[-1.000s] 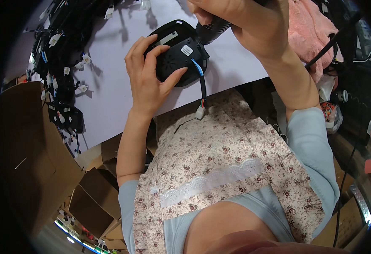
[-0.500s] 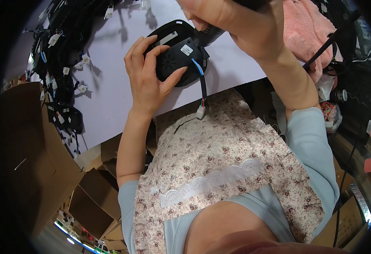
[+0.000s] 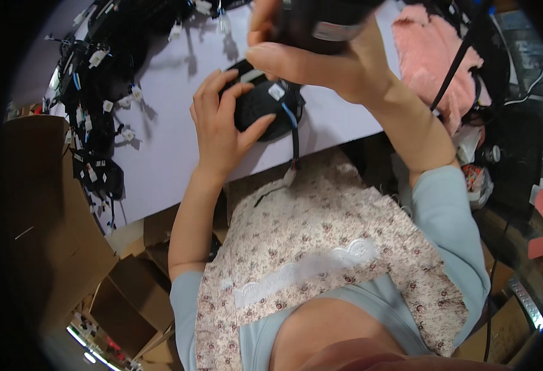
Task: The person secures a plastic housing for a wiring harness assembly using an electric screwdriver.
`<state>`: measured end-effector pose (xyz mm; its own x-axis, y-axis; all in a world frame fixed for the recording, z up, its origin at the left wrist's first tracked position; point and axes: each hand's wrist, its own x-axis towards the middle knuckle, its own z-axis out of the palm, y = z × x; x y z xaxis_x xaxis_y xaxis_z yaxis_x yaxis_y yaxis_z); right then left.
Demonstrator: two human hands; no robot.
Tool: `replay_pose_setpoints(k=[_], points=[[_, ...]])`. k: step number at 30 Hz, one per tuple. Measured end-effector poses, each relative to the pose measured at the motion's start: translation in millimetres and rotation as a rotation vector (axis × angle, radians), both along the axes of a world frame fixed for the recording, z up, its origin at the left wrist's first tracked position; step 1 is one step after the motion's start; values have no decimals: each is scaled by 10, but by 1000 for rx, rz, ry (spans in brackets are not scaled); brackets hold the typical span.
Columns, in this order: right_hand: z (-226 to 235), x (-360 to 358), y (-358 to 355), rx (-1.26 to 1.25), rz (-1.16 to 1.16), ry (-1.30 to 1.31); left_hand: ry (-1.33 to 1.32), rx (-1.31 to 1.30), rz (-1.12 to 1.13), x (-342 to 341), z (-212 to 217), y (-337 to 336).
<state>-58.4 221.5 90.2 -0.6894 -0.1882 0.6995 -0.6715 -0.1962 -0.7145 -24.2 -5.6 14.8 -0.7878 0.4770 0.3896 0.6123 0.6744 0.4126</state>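
Smooth, pale tabletop (image 3: 160, 179) filled the far side; black wiring (image 3: 123, 49) with blocky white connectors (image 3: 98, 59) tangled at left; the left hand (image 3: 222, 120), spread, clasped a rounded plastic housing (image 3: 260, 109) on the tabletop's near part; the right hand (image 3: 321, 71) curled around a thick black tool (image 3: 327, 28) above it; fluffy pink cloth (image 3: 429, 55) slumped right.

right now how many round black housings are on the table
1: round black housing, in the left grip on the table, partly covered by the right grip holding a black tool. Others may be hidden.
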Motion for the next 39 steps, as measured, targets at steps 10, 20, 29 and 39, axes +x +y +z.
replay_pose_setpoints(k=[10,20,29,39], points=[[451,-719,716,-524,-525,85,60,59,-93,-51,50,300],[564,-798,453,18,-343,-52,-129,167,-63,-8,-58,118],[499,-831,246,-136,-540,-89,-104,180,-29,-12,-180,70],[372,106,-413,-171,111,-369,-108,201,1,9,-264,63]])
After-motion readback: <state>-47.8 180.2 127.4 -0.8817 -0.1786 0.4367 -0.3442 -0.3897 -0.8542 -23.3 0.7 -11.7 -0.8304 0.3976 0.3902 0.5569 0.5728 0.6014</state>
